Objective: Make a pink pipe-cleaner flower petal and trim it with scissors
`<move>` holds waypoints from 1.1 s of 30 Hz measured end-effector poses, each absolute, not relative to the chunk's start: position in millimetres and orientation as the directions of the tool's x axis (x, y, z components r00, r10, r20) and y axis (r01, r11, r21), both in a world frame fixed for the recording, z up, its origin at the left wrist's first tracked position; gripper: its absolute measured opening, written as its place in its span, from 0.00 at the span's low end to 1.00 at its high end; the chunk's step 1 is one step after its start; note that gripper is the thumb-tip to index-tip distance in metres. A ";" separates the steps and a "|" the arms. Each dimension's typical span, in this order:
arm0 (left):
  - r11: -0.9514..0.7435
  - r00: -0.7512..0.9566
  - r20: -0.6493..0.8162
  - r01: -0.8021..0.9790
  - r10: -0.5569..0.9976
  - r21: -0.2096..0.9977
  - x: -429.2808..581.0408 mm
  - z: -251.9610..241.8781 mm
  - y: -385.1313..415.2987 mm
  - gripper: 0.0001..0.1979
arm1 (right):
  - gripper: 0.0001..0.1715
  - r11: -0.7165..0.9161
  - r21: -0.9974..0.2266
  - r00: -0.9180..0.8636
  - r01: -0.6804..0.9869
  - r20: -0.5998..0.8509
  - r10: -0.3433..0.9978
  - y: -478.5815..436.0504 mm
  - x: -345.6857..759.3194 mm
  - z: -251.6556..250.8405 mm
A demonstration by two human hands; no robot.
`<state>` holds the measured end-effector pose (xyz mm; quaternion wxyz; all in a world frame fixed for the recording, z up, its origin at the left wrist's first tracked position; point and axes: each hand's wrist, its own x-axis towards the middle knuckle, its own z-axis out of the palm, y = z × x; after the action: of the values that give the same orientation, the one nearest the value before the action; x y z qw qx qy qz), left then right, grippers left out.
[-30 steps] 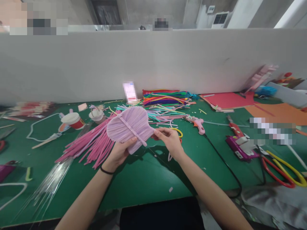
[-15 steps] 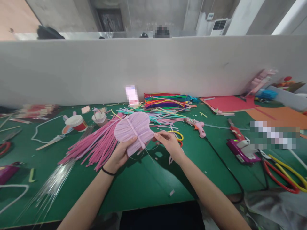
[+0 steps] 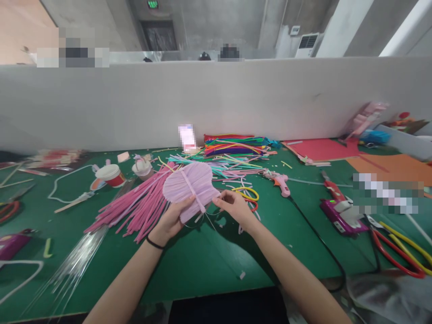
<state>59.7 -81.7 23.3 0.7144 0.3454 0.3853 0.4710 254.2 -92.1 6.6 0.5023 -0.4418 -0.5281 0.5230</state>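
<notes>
Lilac fan-shaped piece (image 3: 189, 182), centre of the frame, raised over the green tabletop (image 3: 202, 274), its broad rounded end toward the upper left and its narrower end toward the lower right. Looks built of fuzzy stems laid side by side, with a lilac cross strip (image 3: 189, 184) running slantwise over the face. Left hand (image 3: 170, 222), just left of lower centre: thumb pressed flat on the face near the strip, the other fingers mostly hidden behind, so the piece sits clamped between them. Right hand (image 3: 236, 209), right of centre: thumb and forefinger pinching at the right-hand corner; the other fingers curl in, and their exact hold cannot be told. Thin, clear-looking strands (image 3: 211, 220) trail below the strip's lower end. Handling, by judgement: very light, soft on the surface, somewhat springy, probably wire-cored, so it should bend and keep the bend. Nap ought to grip skin well; little slip expected. Weak points likely the joins between rows and the loose corner, which a hard tug could splay. Best hold: flat, thumb over the strip, fingers spread beneath; edges by light pinch only. Loose pink stems (image 3: 145, 207) lie just behind it, left of centre.
</notes>
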 end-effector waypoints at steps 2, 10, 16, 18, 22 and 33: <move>0.332 0.275 -0.232 -0.408 0.933 0.851 59.5 23.7 -82.2 0.24 | 0.21 0.041 -0.997 -0.178 -0.072 0.053 0.982 -94.3 253.9 9.5; 0.371 0.304 -0.260 -0.405 0.917 0.836 60.1 26.7 -85.2 0.25 | 0.20 0.149 -0.986 -0.124 -0.069 0.157 0.980 -96.2 258.0 19.2; 0.351 0.263 -0.262 -0.394 0.929 0.849 59.6 26.9 -83.0 0.25 | 0.21 0.132 -0.991 -0.235 -0.025 0.135 0.963 -97.0 257.5 15.7; 0.348 0.259 -0.260 -0.399 0.930 0.848 59.1 26.7 -82.3 0.25 | 0.20 0.113 -0.992 -0.253 -0.052 0.122 0.960 -98.2 255.7 15.7; 0.340 0.251 -0.254 -0.408 0.934 0.847 58.5 24.7 -80.4 0.25 | 0.21 0.092 -0.992 -0.282 -0.092 0.115 0.952 -99.1 252.7 14.2; 0.279 0.228 -0.204 -0.373 0.952 0.885 59.6 21.5 -80.2 0.26 | 0.19 0.142 -0.987 -0.206 -0.068 0.153 0.966 -95.0 247.8 6.1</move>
<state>59.6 -80.2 21.5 0.6939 0.3641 0.3976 0.4773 247.8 -95.0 6.1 0.4931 -0.3922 -0.5727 0.5244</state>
